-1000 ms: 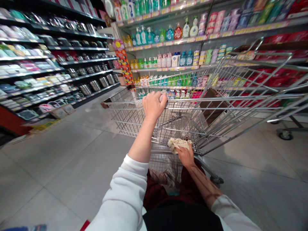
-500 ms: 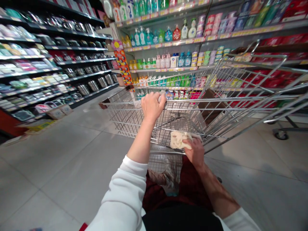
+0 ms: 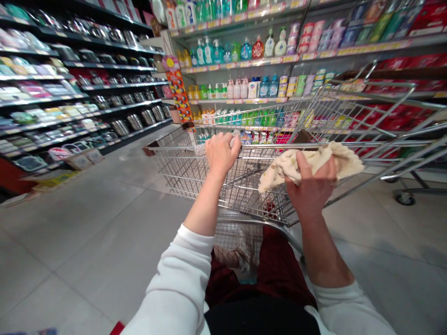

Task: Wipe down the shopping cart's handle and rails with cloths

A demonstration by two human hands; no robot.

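My left hand (image 3: 220, 154) is closed around the top rail of a wire shopping cart (image 3: 195, 181), with a small whitish item showing by its fingers. My right hand (image 3: 312, 184) is raised above the cart's rim and grips a crumpled cream cloth (image 3: 307, 163) with small dark spots. The cloth spreads out on both sides of that hand and partly covers the wire basket behind it. Both white sleeves show at the bottom of the view, and dark red clothing fills the space below the cart's near end.
Shelves of soap and detergent bottles (image 3: 237, 60) stand ahead, and red packages (image 3: 391, 116) fill the shelves on the right. Steel pots (image 3: 134, 122) line dark shelving on the left. The floor is grey tile (image 3: 87, 223), and a cart wheel (image 3: 405, 197) stands at the right.
My right hand has risen and moved right, lifting the cloth out of the basket and over the rim, and the cloth now hangs more spread out. My left hand stays on the rail.
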